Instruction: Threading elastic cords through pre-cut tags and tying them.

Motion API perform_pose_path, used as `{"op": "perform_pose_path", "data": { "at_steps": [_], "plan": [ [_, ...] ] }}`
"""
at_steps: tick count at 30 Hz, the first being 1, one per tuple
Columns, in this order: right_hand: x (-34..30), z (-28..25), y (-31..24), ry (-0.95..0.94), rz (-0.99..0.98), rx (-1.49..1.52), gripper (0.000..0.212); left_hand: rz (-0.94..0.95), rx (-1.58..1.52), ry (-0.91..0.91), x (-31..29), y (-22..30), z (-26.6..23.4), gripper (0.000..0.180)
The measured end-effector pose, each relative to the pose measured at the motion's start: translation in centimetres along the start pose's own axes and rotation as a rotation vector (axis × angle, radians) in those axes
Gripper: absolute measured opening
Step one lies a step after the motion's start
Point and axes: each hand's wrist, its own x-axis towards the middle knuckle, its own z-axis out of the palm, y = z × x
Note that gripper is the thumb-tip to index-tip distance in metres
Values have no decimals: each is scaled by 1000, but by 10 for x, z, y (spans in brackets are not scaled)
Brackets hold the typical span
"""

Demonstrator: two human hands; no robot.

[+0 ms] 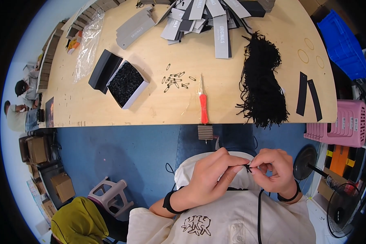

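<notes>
Close in front of my body, both hands meet at a small black cord-like piece (248, 167); most of it is hidden by the fingers. My left hand (215, 175) pinches it from one side between thumb and forefinger. From the other side my right hand (273, 171) pinches it too, with its remaining fingers curled. On the table beyond lie a thick bundle of black cords (262, 79), a red-handled pointed tool (203, 107) and several small black pins (175, 80). An open box (128, 85) is filled with many more of those pins.
Grey and black hang tags (221, 36) are heaped at the table's far side. Two black strips (301, 94) and several thin rings (303, 56) lie on the right. A blue crate (343, 44), pink basket (341, 122) and fan (343, 209) stand right; a stool (110, 195) stands left.
</notes>
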Motion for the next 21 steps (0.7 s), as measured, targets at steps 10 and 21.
{"op": "perform_pose_path", "data": {
  "at_steps": [10, 21],
  "plan": [
    [1, -2, 2, -16, -79, 1, 24, 1, -63, -15, 0, -1, 1, 14],
    [8, -8, -4, -40, -135, -125, 25, 13, -30, 22, -1, -5, 4, 16]
  ]
}}
